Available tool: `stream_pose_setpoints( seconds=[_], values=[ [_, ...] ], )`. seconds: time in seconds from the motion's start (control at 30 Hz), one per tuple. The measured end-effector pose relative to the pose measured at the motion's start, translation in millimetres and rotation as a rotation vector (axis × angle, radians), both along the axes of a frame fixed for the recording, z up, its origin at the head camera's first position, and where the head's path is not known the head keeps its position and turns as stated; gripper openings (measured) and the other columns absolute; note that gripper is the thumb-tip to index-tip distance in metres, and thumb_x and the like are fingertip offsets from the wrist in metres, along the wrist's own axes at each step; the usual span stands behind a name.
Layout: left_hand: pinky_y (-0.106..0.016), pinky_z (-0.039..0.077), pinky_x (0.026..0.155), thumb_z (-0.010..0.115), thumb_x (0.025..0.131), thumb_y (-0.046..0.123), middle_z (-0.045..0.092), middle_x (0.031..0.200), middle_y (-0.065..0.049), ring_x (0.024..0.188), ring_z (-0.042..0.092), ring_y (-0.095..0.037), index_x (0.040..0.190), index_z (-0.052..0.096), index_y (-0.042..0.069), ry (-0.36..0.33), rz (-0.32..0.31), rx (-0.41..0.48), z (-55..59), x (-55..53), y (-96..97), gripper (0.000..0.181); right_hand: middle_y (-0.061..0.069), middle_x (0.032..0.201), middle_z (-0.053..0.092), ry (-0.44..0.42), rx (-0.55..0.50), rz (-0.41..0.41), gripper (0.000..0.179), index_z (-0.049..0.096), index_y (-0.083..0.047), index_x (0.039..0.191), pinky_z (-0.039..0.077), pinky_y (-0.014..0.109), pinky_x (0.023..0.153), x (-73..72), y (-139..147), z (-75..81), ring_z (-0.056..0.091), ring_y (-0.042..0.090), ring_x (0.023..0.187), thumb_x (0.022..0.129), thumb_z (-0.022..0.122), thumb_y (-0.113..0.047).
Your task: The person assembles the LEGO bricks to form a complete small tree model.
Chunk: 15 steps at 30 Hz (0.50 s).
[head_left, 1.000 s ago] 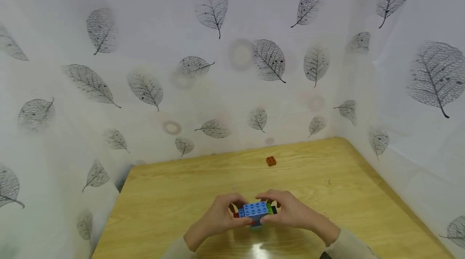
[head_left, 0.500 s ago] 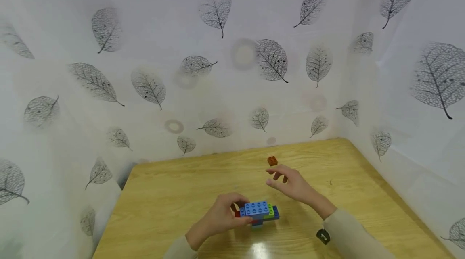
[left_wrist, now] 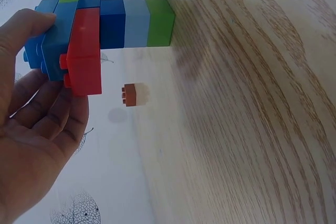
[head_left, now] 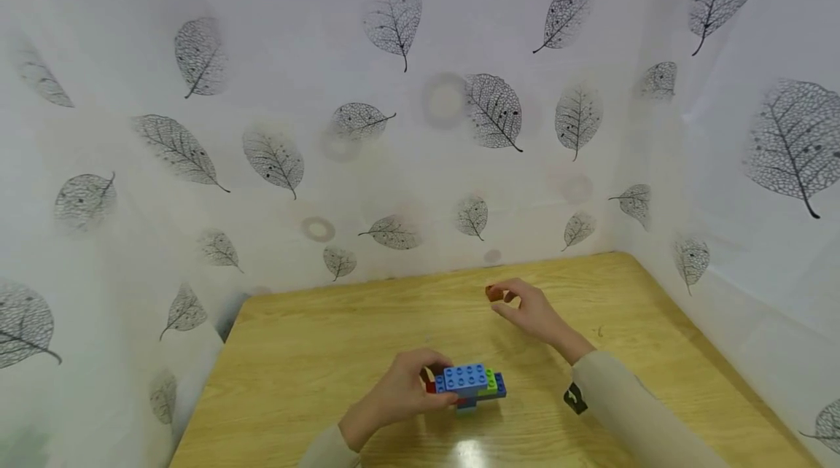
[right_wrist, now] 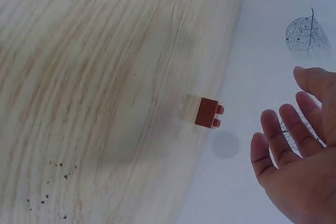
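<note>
My left hand (head_left: 407, 391) grips the left end of a toy-brick build (head_left: 465, 377) at the near middle of the table, thumb and fingers on opposite sides. Blue bricks top the build; lime green and dark blue ones stick out at its right. The left wrist view shows a red brick (left_wrist: 85, 51) under them and a column ending in a green brick (left_wrist: 160, 23) at the tabletop. Farther back, my right hand (head_left: 533, 316) reaches over a small orange-brown brick (head_left: 491, 294), fingers spread and loosely bent. A gap separates hand and brick in the right wrist view.
A wood-grain table (head_left: 315, 351) fills the lower part of the head view. White leaf-print sheeting (head_left: 420, 184) hangs round its back and sides. The orange-brown brick lies near the table's back edge.
My right hand has let go of the build's right end and moved back to the small orange-brown brick. My left hand keeps its grip on the build.
</note>
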<state>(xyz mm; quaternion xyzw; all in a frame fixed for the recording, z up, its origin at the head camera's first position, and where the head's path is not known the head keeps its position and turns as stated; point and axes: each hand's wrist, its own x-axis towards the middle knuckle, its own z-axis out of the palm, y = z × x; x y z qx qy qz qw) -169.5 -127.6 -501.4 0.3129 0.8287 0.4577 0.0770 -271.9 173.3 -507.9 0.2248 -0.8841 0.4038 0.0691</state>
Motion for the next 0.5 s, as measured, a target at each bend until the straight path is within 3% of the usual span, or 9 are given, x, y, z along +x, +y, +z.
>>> stream_pose_setpoints(
  seconds=[0.17,0.5],
  values=[
    [-0.021,0.057,0.076,0.086,0.088,0.024,0.074,0.106,0.001,0.09,0.061,0.002,0.117,0.073,0.014,-0.006,0.0,-0.011,0.4,-0.3,-0.1,0.033,0.026,0.13,0.066,-0.017,0.016,-0.029,0.038,0.065,0.003,0.133,0.056,0.049,0.084,-12.9,1,-4.1,0.066,0.034,0.103,0.097,0.074,-0.008],
    [-0.02,0.057,0.076,0.086,0.088,0.024,0.074,0.105,0.001,0.09,0.061,0.002,0.117,0.074,0.013,-0.008,0.003,-0.015,1.7,0.1,0.6,0.033,0.024,0.139,0.062,-0.12,0.042,-0.064,0.044,0.061,0.002,0.14,0.054,0.046,0.087,-30.8,7,-13.8,0.064,0.035,0.109,0.1,0.07,-0.015]
  ],
)
